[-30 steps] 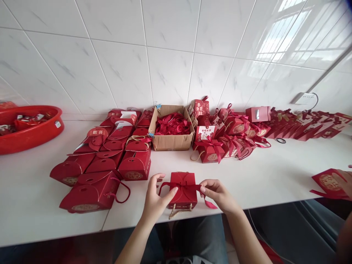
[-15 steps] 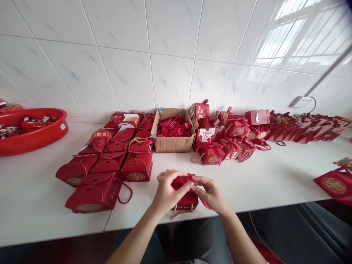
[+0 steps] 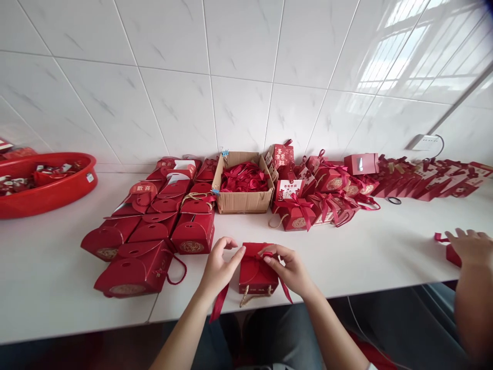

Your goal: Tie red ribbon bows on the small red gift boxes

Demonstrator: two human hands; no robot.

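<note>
In front of me on the table stands a small red gift box (image 3: pixel 257 280), its twisted rope handle (image 3: pixel 256 298) hanging on the near side. A red ribbon (image 3: pixel 220 302) runs across the box top, with one tail hanging at the left and another at the right. My right hand (image 3: pixel 287 267) pinches a loop of that ribbon over the box. My left hand (image 3: pixel 221 264) is at the box's left edge, thumb and fingers apart, holding nothing; part of the ribbon's left tail is hidden behind it.
Red boxes (image 3: pixel 134 267) stand in rows at left, beside a red basin (image 3: pixel 73 190). A cardboard box (image 3: pixel 244 202) of ribbons is behind. Ribboned boxes (image 3: pixel 298 218) and folded red boxes (image 3: pixel 427 180) line the right. Another person's hand (image 3: pixel 472 249) is at far right.
My hands have moved apart; the left one has gone left and opened, uncovering the box top. The ribbon's left tail now hangs down. At right, the other person's box has mostly left view.
</note>
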